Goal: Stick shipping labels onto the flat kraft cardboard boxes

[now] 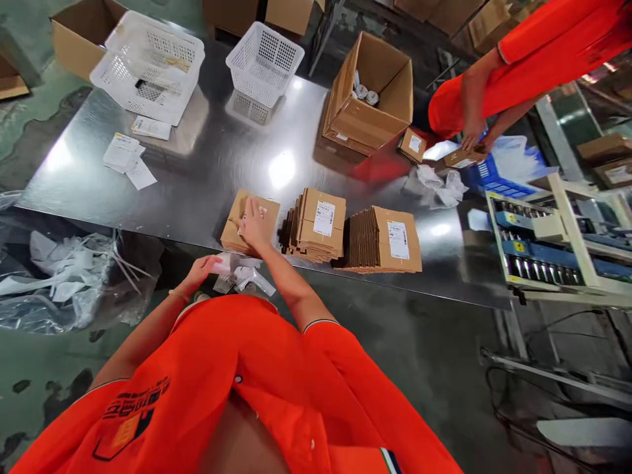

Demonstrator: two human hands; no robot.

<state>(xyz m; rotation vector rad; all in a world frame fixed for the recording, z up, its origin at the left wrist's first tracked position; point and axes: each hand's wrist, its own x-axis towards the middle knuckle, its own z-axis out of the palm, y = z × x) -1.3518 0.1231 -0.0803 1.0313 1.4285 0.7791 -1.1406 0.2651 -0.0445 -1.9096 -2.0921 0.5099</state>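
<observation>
My right hand (254, 224) lies on top of the leftmost stack of flat cardboard boxes (237, 230) at the near edge of the steel table (207, 164), fingers stretched over the top sheet. My left hand (202, 268) is just below the table edge, fingers closed on a small clear plastic bag with white parts (241, 275). Two more stacks of flat labelled boxes (318, 224) (382, 240) stand to the right of the first.
Two white plastic baskets (148, 66) (264, 62) and an open carton (370, 99) sit at the table's far side. Paper slips (128, 155) lie at left. Another person in orange handles a small box (464, 157) at right. Crumpled plastic (59, 276) lies left; a parts rack (548, 243) right.
</observation>
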